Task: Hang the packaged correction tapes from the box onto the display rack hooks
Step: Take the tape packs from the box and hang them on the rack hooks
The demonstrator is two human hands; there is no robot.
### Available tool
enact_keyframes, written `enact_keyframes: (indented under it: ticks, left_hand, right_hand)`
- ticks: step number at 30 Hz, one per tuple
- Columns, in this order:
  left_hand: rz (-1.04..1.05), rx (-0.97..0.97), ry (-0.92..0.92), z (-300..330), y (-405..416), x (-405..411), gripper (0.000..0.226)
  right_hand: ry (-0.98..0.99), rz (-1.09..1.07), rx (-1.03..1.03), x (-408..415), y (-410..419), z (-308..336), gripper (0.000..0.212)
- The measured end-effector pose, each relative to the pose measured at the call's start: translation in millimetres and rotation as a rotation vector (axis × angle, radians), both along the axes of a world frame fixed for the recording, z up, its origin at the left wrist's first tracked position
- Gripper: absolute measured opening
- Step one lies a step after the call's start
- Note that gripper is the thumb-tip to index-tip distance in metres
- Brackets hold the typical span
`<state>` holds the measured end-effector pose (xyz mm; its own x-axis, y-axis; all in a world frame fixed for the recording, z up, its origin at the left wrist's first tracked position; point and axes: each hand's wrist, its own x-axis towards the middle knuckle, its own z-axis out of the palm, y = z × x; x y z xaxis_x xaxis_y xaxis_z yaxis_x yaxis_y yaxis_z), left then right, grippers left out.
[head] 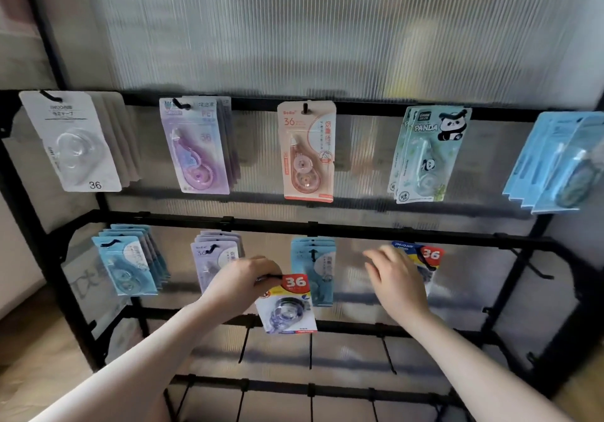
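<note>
Left hand pinches packet; right hand spread.

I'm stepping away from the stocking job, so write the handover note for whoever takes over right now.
Left hand: pinches the top of a yellow-and-red "36" pack, held in front of the second row, not yet on a hook.
Right hand: open, fingers spread, in front of the matching pack on the second-row hook.
Done: five top-row hooks and four second-row hooks carry packs, including the panda pack.
Left: hang the held pack, likely with its match; a bare hook at the right of the second row and lower rows look unfilled. The box is out of view.
</note>
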<state>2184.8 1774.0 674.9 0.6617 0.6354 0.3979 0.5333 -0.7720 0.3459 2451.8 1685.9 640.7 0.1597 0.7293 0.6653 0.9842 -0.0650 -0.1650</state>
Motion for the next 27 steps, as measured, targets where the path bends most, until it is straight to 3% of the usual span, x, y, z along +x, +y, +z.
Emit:
enact_keyframes:
  ticks: [5, 12, 14, 20, 27]
  left_hand:
    - [-0.035, 0.015, -0.003, 3.9, -11.3, 25.7, 0.022]
    - [-0.104, 0.029, -0.102, 6.9, -37.0, 78.4, 0.022]
    - [-0.106, 0.003, -0.109, 9.0, -42.2, 100.7, 0.029]
    - [-0.119, 0.011, -0.155, 5.2, -61.3, 171.2, 0.015]
    - [-0.097, 0.01, -0.194, 2.2, -73.7, 228.2, 0.031]
  right_hand:
    - [0.002, -0.152, -0.013, 23.3, -33.6, 1.1, 0.019]
    - [-0.036, -0.184, 0.138, 64.0, -62.8, 3.3, 0.017]
    - [-0.027, -0.184, 0.121, 84.0, -69.3, 2.9, 0.023]
    - [-0.008, -0.228, 0.047, 147.0, -90.5, -8.0, 0.028]
    - [0.002, -0.218, -0.021, 188.5, -93.0, -14.4, 0.031]
